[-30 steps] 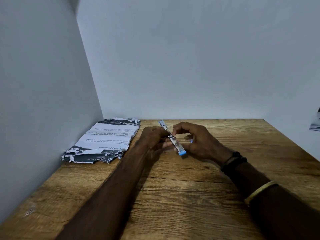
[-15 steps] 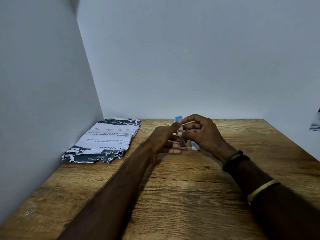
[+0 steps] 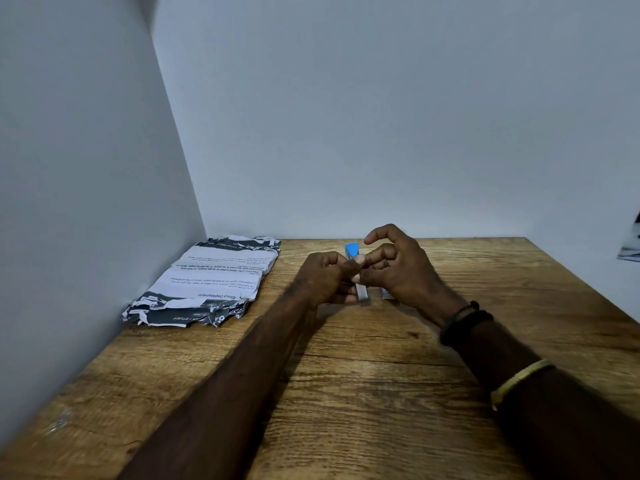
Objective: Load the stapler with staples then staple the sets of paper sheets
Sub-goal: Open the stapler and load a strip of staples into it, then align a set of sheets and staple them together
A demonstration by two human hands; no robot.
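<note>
A small stapler stands nearly upright between my hands above the middle of the wooden table [image 3: 381, 393]; its blue end [image 3: 352, 250] points up and its silver end [image 3: 362, 294] down. My left hand [image 3: 323, 278] grips the stapler from the left, thumb up along its side. From the right, my right hand [image 3: 405, 268] pinches it between thumb and curled fingers, with the index finger lifted clear. A stack of torn-edged printed paper sheets [image 3: 214, 282] lies at the back left, apart from both hands. A small pale object [image 3: 388, 294] shows under my right palm.
Grey walls close the table on the left and at the back. A dark printed thing [image 3: 631, 249] sticks in at the right edge, on the wall side. Both forearms reach over the front half of the table.
The stapler has turned from lying slanted with its blue end towards me to standing with the blue end up. My right index finger has lifted off it.
</note>
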